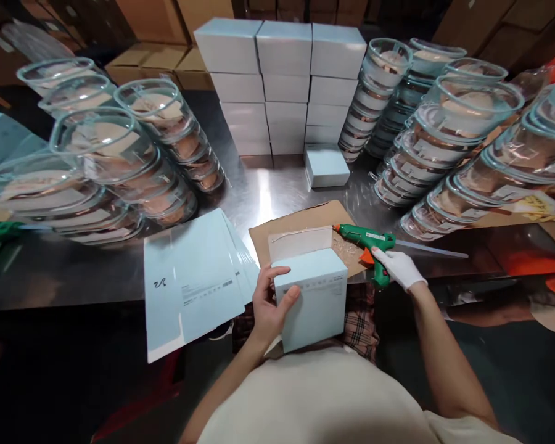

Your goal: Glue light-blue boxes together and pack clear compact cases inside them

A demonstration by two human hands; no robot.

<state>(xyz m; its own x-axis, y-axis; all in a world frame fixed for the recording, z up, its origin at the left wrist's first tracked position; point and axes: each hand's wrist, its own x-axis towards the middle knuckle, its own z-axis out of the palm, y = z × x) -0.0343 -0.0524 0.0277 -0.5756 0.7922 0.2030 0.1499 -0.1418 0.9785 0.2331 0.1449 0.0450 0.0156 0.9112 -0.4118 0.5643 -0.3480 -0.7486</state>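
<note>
A light blue carton [312,308] is in my left hand [272,302], its thumb on the printed front face and its fingers over the top edge. The carton's raised flap [300,242] shows its white inside, with a thin glistening line along its upper edge. My right hand [402,269], in a white glove, is closed on a green hot glue gun [367,236] with an orange trigger and nozzle. The nozzle tip is at the flap's upper right corner. A long translucent glue stick [430,248] sticks out of the gun's rear.
Flat light blue cartons [189,277] lie to the left on the metal table [240,185]. Brown cardboard [296,219] with glue strands lies under the gun. White boxes [287,92] are stacked behind, with one small box [327,165] in front. Clear round containers [106,154] flank both sides.
</note>
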